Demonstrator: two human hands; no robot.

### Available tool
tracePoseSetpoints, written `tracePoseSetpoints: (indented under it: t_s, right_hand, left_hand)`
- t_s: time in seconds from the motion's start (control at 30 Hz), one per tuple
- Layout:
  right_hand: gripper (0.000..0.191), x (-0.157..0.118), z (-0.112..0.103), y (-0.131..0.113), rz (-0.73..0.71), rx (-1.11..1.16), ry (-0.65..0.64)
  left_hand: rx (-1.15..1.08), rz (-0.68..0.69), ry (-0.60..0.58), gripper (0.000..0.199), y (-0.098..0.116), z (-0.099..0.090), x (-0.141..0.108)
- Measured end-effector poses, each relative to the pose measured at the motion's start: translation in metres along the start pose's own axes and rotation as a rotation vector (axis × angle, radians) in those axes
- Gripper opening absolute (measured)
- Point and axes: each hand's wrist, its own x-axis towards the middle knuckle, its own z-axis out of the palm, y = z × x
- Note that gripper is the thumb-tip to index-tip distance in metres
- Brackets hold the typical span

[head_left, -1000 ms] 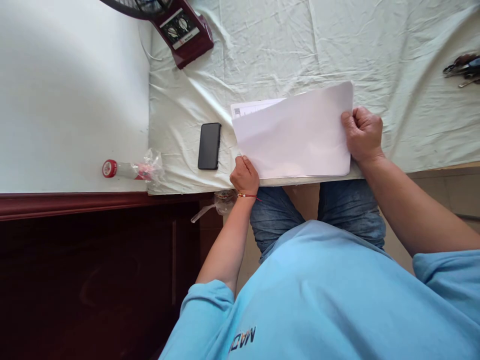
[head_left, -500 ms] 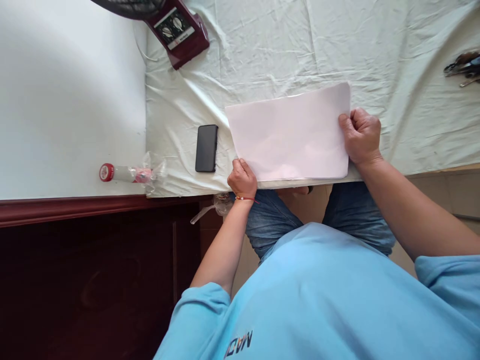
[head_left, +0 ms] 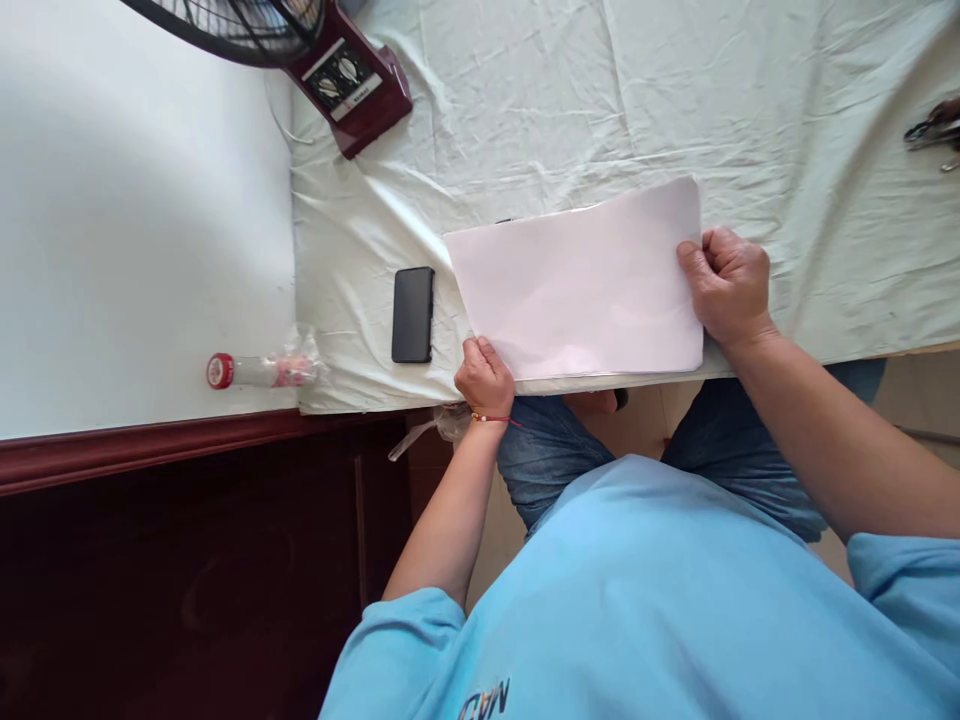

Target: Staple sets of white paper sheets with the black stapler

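Note:
A white stack of paper sheets (head_left: pixel 577 285) is stretched between my two hands, above the front edge of the cloth-covered table. My left hand (head_left: pixel 485 378), with a red string bracelet at the wrist, is closed on the near left corner. On the right short side, my right hand (head_left: pixel 726 285) grips the sheets, its thumb on top and its fingers folded underneath. The upper face of the paper is blank. A small dark bit shows behind its far edge; I cannot make out what it is.
A black phone (head_left: pixel 412 315) lies left of the paper. Farther left is a clear bottle with a red cap (head_left: pixel 220 371), partly in thin plastic. A dark red fan (head_left: pixel 367 100) stands at the far left. Some keys (head_left: pixel 934 128) lie at the right edge of the white tablecloth (head_left: pixel 525 110).
The whole view has shifted, showing more of the fan. Both hands keep their hold on the paper, which has tilted slightly, and a dark bit now shows behind its far edge.

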Motion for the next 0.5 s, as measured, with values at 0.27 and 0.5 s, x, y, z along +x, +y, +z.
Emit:
tracePoseSetpoints:
  t_s: [0.27, 0.5]
  right_hand:
    - [0.047, 0.0007, -0.0006, -0.0001, -0.033, 0.033, 0.024]
    - [0.042, -0.0019, -0.0013, 0.0024, -0.009, 0.075, 0.001]
  left_hand:
    - [0.011, 0.002, -0.003, 0.027, 0.003, 0.0002, -0.0009]
    - [0.002, 0.006, -0.019, 0.027, 0.0046, -0.0045, -0.0019]
